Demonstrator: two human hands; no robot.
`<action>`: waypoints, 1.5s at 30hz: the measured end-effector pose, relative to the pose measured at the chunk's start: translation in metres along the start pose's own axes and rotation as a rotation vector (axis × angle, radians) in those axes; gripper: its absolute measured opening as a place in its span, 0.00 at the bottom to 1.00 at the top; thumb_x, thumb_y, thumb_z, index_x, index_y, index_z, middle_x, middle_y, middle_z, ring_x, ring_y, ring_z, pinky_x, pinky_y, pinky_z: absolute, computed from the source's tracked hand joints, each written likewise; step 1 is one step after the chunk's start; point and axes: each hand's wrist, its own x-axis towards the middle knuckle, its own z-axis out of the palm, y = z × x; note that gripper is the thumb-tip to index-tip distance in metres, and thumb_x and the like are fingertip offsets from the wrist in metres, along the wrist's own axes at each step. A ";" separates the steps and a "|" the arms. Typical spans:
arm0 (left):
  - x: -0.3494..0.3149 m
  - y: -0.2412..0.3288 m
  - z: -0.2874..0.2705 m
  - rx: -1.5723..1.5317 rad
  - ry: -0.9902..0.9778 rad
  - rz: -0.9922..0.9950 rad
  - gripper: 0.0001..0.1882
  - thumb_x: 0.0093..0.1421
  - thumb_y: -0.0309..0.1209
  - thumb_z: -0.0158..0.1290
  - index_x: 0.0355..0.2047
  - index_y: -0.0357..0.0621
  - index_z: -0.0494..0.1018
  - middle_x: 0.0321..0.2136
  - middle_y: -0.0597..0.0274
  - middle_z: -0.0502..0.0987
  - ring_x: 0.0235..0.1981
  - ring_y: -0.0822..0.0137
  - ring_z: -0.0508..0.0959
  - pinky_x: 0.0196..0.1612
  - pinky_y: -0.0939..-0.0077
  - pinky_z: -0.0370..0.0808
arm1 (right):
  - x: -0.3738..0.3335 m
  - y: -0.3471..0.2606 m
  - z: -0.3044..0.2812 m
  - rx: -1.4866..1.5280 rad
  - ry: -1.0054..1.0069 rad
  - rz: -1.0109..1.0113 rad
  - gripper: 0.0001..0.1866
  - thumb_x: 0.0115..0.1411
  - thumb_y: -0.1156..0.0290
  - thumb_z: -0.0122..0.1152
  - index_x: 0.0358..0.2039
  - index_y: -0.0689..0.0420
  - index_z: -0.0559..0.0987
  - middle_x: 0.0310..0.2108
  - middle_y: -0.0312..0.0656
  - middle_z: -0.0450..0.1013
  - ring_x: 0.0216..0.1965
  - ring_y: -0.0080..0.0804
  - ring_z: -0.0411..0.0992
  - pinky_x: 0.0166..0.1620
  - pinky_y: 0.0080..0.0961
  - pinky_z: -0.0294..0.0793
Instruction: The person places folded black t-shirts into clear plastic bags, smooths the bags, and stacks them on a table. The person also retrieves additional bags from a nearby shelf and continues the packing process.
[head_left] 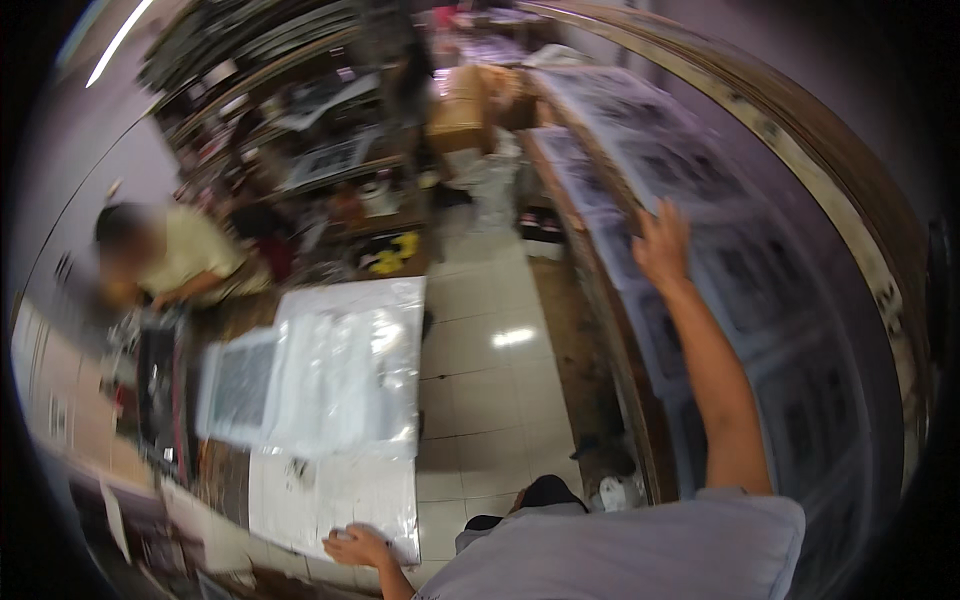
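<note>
We find the left grip (357, 546) unclosed, laid on the near end of the white sheet (330, 495), glossy plastic (345, 370) over the sheet's far part. Right of the sheet, across the floor (490, 400), the right grip (663, 246) is at a wooden rail (589, 144); whether clamped, we cannot tell

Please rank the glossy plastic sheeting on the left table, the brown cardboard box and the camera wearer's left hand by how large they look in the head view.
1. Glossy plastic sheeting
2. Brown cardboard box
3. Left hand

This ranks apparent size only.
</note>
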 end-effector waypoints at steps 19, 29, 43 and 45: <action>0.004 -0.015 0.019 0.082 0.191 0.171 0.14 0.57 0.34 0.46 0.39 0.38 0.69 0.38 0.52 0.69 0.43 0.48 0.69 0.46 0.51 0.65 | 0.002 0.004 -0.010 -0.099 -0.196 0.130 0.36 0.57 0.61 0.60 0.64 0.56 0.60 0.68 0.57 0.47 0.70 0.54 0.40 0.68 0.57 0.38; 0.010 -0.027 0.032 0.080 0.264 0.198 0.14 0.56 0.35 0.47 0.38 0.38 0.70 0.37 0.52 0.71 0.42 0.49 0.71 0.46 0.53 0.66 | -0.002 0.006 -0.003 -0.124 -0.313 0.057 0.37 0.56 0.62 0.61 0.63 0.56 0.59 0.68 0.58 0.47 0.71 0.52 0.41 0.68 0.57 0.38; 0.006 -0.014 0.023 0.104 0.260 0.199 0.12 0.57 0.35 0.49 0.37 0.42 0.71 0.36 0.55 0.72 0.41 0.50 0.72 0.43 0.53 0.68 | -0.003 0.010 -0.001 -0.039 -0.385 0.065 0.37 0.55 0.62 0.63 0.63 0.57 0.60 0.64 0.57 0.55 0.68 0.51 0.50 0.68 0.57 0.41; 0.007 -0.015 0.024 0.111 0.262 0.189 0.12 0.57 0.35 0.48 0.37 0.42 0.71 0.36 0.55 0.72 0.41 0.50 0.72 0.43 0.53 0.68 | -0.003 0.009 -0.001 -0.060 -0.363 0.062 0.36 0.55 0.62 0.63 0.62 0.58 0.61 0.64 0.57 0.55 0.68 0.52 0.48 0.67 0.57 0.41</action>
